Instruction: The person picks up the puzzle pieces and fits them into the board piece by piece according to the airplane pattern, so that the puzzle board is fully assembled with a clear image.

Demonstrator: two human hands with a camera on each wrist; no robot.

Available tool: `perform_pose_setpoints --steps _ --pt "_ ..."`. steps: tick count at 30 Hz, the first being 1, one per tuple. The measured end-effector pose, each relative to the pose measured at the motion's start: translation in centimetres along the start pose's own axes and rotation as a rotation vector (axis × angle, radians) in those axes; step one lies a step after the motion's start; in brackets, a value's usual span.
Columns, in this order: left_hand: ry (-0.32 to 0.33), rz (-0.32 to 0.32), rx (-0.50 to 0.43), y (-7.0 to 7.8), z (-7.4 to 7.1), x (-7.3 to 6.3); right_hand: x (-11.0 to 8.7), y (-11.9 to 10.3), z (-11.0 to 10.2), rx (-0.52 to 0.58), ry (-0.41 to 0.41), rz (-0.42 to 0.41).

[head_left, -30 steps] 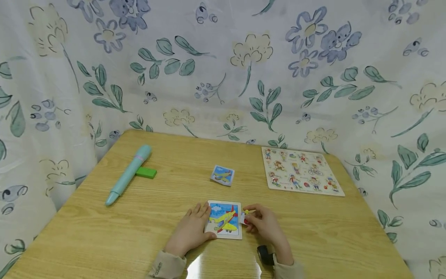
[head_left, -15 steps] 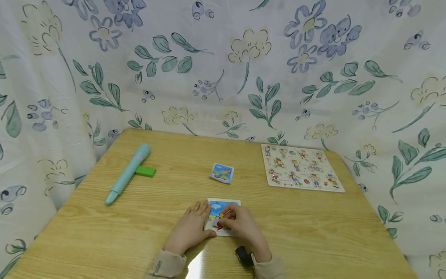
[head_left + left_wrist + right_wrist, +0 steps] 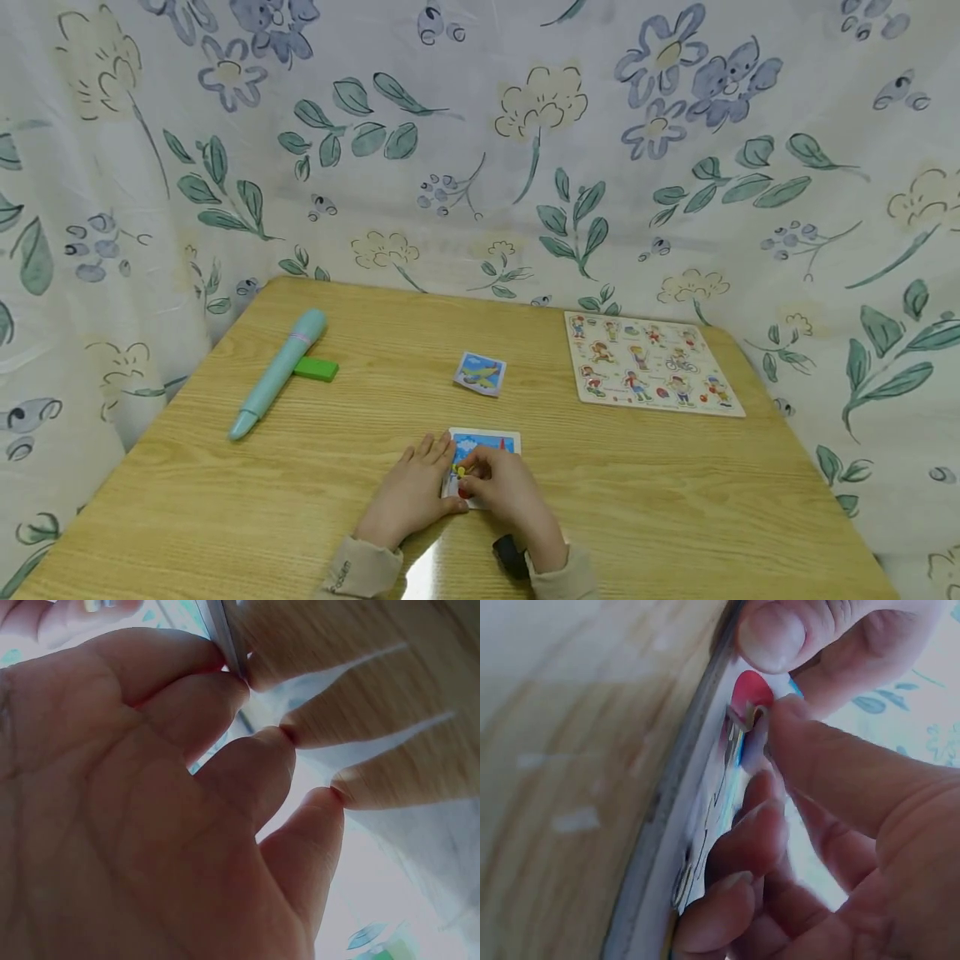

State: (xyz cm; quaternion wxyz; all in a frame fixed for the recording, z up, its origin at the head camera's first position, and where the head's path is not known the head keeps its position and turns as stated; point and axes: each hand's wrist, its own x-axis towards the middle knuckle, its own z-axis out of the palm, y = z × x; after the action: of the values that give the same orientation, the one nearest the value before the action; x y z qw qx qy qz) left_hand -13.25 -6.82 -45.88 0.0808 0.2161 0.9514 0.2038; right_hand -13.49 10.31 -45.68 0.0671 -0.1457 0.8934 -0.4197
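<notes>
A small square jigsaw puzzle (image 3: 487, 432) with a yellow plane on blue sky lies near the front of the table. At its left edge rests my left hand (image 3: 412, 502), fingers fairly straight and thumb by the lower left corner. Above the left part of the puzzle, my right hand (image 3: 506, 492) pinches a yellow, white and red puzzle piece (image 3: 461, 472) between thumb and fingers. In the right wrist view the pinching thumb (image 3: 832, 761) is close to the puzzle's surface. Much of the picture is hidden under the right hand.
Behind the puzzle lies a small plane picture card (image 3: 482, 375). A board with figures of children (image 3: 652, 362) is at the back right. On the left are a turquoise pen-like stick (image 3: 277, 375) and a green block (image 3: 316, 369). A floral curtain (image 3: 465, 217) encloses the table.
My right hand has carried the puzzle piece left, from beside the puzzle's right edge to over its left part. The left hand stays at the puzzle's left edge.
</notes>
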Motion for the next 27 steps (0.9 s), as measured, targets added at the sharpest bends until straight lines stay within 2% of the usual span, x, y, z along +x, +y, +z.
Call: perform_pose_setpoints --steps 5,8,12,15,19,24,27 --pt "0.017 0.008 -0.003 0.1 0.2 0.1 -0.1 -0.2 0.2 -0.174 0.076 -0.006" --pt "0.020 0.014 -0.010 0.3 0.3 0.1 -0.1 -0.3 0.3 -0.184 0.088 0.030" --pt "0.010 0.018 -0.001 0.3 0.3 0.0 0.0 -0.4 0.6 -0.152 0.098 0.097" --pt "0.007 0.016 0.000 0.2 0.1 0.0 0.2 -0.4 0.8 -0.130 0.111 0.114" --pt "0.007 0.010 -0.010 0.2 -0.1 -0.1 0.3 0.2 0.6 -0.101 0.089 0.063" --pt "0.004 -0.003 -0.011 0.4 0.0 -0.2 -0.4 1.4 -0.7 0.114 -0.015 0.011" --pt "0.052 0.004 0.024 0.5 0.0 -0.1 -1.0 2.0 -1.8 0.150 -0.004 0.003"
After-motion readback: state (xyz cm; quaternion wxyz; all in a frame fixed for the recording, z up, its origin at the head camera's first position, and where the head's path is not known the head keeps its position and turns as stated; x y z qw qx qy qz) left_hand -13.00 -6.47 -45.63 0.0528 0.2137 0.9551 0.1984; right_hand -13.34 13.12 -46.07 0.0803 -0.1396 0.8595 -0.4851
